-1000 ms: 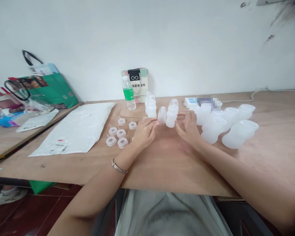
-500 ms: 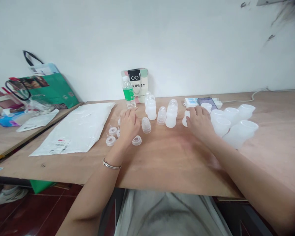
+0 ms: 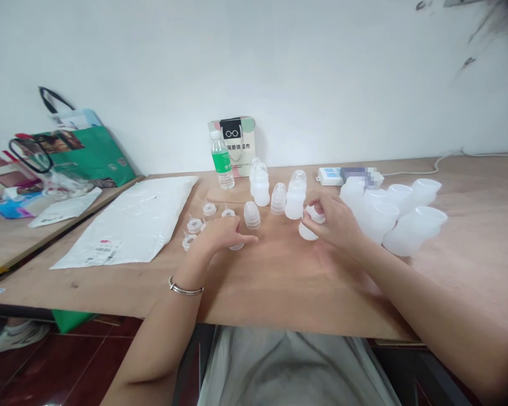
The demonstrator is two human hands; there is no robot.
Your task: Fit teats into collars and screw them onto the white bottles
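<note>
My right hand (image 3: 336, 220) is closed on a small white translucent baby bottle (image 3: 308, 231), thumb and finger at its upper part. My left hand (image 3: 224, 232) is over a nipple ring (image 3: 237, 246) on the table, its thumb stretched out to the right and its other fingers partly hidden. Around that hand lie several more clear nipple rings (image 3: 194, 225), some partly covered by it. Between the hands stand a clear domed cap (image 3: 252, 215) and another stacked cap (image 3: 278, 199). Capped baby bottles (image 3: 295, 197) are behind them, with more (image 3: 261, 186) farther left.
Several open white bottle bodies (image 3: 415, 231) are grouped at the right. Behind them are a phone (image 3: 355, 172) and a small white box (image 3: 330, 176). A water bottle (image 3: 222, 160) and paper bag (image 3: 244, 144) stand by the wall. A white mailing bag (image 3: 131, 220) lies at left.
My right hand has moved left and nearer with the baby bottle. My left hand has come nearer and slightly right, over the nipple ring, uncovering rings behind it.
</note>
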